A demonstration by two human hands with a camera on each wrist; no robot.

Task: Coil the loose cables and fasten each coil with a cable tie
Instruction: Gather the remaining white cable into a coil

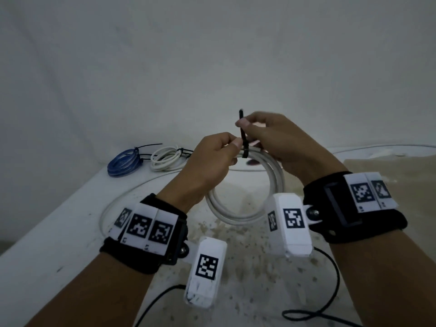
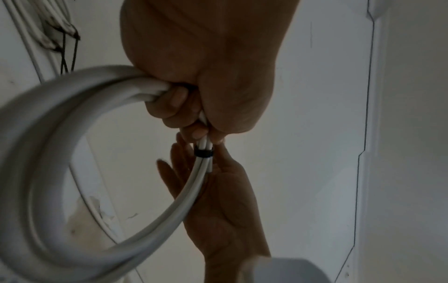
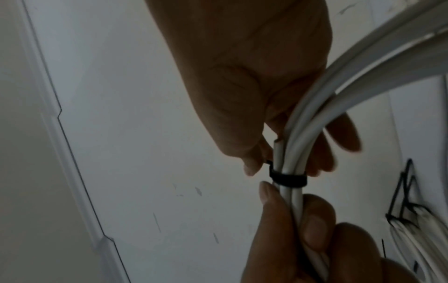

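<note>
The left hand (image 1: 207,161) grips the top of a grey-white cable coil (image 1: 236,208), fingers (image 2: 174,99) curled round the bundled strands, thumb and forefinger pinching them just beside a black cable tie (image 1: 243,135). The coil is held above the tabletop (image 1: 59,232) and hangs down between the two wrists. The tie is looped round the strands at the top of the coil; in both wrist views its band (image 3: 288,180) sits tight against the strands. The free tail of the tie stands upright above the loop. The right hand (image 1: 278,142) pinches this tail between thumb and forefinger, while its remaining fingers (image 3: 344,134) lie extended behind the coil. A cut end of the cable (image 3: 277,145) lies alongside the strands just above the band. On the far left of the tabletop lie a blue cable coil (image 1: 122,164) and, just beside it, a thin white cable coil (image 1: 167,159); each carries a black tie with its tail projecting. A long white cable (image 1: 122,197) runs in a wide curve across the tabletop. A black lead (image 1: 325,303) lies near the right forearm
</note>
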